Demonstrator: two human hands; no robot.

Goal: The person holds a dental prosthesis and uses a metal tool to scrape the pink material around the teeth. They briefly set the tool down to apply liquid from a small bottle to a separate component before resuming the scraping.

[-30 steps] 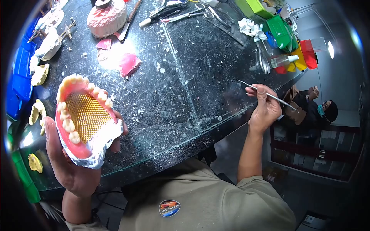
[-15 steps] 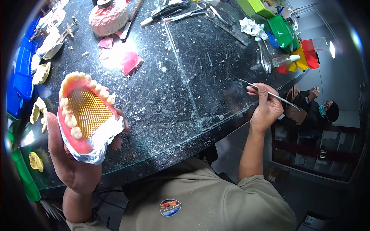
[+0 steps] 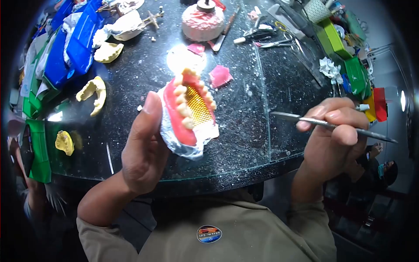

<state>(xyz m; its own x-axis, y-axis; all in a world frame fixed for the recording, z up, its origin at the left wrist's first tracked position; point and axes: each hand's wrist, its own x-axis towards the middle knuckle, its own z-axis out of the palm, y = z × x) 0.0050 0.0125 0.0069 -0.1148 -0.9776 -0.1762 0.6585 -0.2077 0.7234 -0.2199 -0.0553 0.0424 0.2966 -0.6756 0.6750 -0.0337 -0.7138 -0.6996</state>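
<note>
My left hand [image 3: 144, 153] is closed around the white plaster cast [image 3: 172, 142] of a denture. On the cast sit pink wax gums [image 3: 174, 114] with a row of cream-coloured teeth [image 3: 181, 99], and a gold mesh [image 3: 197, 105] fills the palate. The fingers behind the cast are hidden; the thumb shows at its left side. To the right, my right hand [image 3: 334, 135] grips a thin metal wax carver [image 3: 286, 115] between thumb and fingers. The carver's flat end points left towards the denture, apart from it.
Pink wax pieces [image 3: 220, 76] lie behind the denture. Yellowish plaster casts [image 3: 98, 94] and blue bins [image 3: 78, 43] stand left. A flask-like round block [image 3: 203, 24], a knife [image 3: 224, 30] and pliers [image 3: 275, 43] lie at the back. Another person [image 3: 384, 172] is at far right.
The view has shifted left. The denture is turned and tilted more on its side in my left hand. My right hand has come nearer to it and rolled the carver into a different grip.
</note>
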